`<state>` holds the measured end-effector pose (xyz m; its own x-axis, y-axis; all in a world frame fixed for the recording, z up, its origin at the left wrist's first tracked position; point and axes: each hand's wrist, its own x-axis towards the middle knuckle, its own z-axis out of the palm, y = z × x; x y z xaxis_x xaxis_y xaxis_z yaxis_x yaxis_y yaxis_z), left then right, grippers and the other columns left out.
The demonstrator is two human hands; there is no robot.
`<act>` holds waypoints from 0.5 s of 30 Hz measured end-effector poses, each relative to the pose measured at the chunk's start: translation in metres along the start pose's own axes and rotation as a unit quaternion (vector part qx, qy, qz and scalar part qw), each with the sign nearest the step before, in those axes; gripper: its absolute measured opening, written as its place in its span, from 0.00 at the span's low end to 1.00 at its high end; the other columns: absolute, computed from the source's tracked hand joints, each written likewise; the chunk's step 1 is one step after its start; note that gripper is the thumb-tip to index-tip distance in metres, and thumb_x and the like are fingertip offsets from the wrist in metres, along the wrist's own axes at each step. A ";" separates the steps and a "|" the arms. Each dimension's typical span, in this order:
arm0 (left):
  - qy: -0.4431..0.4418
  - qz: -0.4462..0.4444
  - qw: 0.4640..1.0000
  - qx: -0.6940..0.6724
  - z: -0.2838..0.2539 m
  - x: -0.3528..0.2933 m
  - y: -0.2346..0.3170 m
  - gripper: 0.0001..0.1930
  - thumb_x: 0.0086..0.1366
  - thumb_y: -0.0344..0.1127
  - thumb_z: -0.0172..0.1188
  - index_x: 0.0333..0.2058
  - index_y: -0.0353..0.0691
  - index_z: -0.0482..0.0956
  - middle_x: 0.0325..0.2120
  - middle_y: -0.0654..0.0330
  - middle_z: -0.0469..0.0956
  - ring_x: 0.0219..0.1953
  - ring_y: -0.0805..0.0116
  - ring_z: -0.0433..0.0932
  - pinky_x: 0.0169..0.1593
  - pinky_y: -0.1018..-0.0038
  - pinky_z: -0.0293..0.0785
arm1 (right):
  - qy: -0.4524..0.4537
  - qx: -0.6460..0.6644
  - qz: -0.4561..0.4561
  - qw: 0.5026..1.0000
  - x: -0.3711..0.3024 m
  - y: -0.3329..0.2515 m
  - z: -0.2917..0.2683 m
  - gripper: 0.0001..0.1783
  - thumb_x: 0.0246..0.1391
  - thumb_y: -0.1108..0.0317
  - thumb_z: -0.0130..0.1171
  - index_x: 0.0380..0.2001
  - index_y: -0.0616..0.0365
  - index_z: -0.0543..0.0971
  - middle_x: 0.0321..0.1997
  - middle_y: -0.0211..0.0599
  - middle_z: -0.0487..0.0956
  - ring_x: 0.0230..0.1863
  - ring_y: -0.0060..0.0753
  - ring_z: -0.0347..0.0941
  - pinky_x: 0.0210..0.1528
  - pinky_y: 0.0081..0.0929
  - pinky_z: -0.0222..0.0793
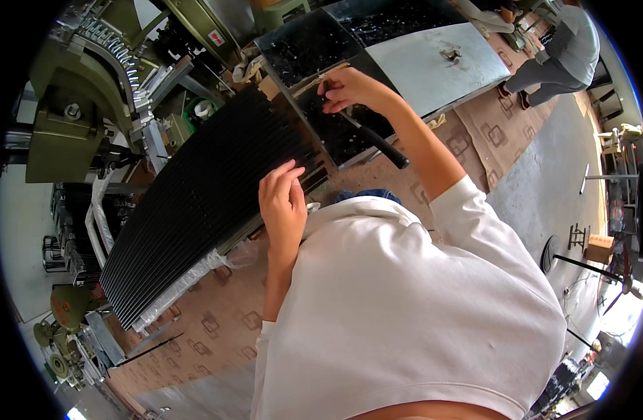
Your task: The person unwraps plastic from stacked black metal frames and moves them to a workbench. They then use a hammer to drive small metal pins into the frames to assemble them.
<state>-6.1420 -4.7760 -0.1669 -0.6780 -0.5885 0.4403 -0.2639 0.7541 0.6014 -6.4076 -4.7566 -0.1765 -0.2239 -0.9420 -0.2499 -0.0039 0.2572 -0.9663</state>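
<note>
My left hand [283, 199] rests with bent fingers on the near end of a stack of long black ribbed strips [202, 203] that lies slanted across a bench. My right hand [349, 87] reaches further out, over a tray of small black parts [335, 133]. It pinches a small dark piece between its fingertips. A black-handled tool [381, 143] lies below that wrist, pointing toward the tray. Whether my right hand holds the tool I cannot tell.
A green machine [76, 91] with a row of metal teeth stands at the left. A grey metal sheet [440, 59] covers part of the far table. Another person [563, 49] crouches at the top right. Patterned brown flooring [216, 322] lies below.
</note>
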 end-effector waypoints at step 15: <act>-0.003 -0.044 0.999 0.026 0.000 0.024 0.001 0.10 0.56 0.26 0.49 0.36 0.41 0.74 0.27 0.59 0.76 0.31 0.60 0.73 0.36 0.68 0.67 | 0.017 0.367 -0.037 0.929 -0.051 -0.005 0.067 0.09 0.51 0.74 0.51 0.38 0.60 0.70 0.38 0.34 0.72 0.38 0.29 0.74 0.43 0.24 0.71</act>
<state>-6.1587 -4.7891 -0.1553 -0.6551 -0.6514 0.3828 -0.3574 0.7136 0.6025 -6.3308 -4.7242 -0.1632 -0.2805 -0.9404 -0.1921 0.6422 -0.0351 -0.7658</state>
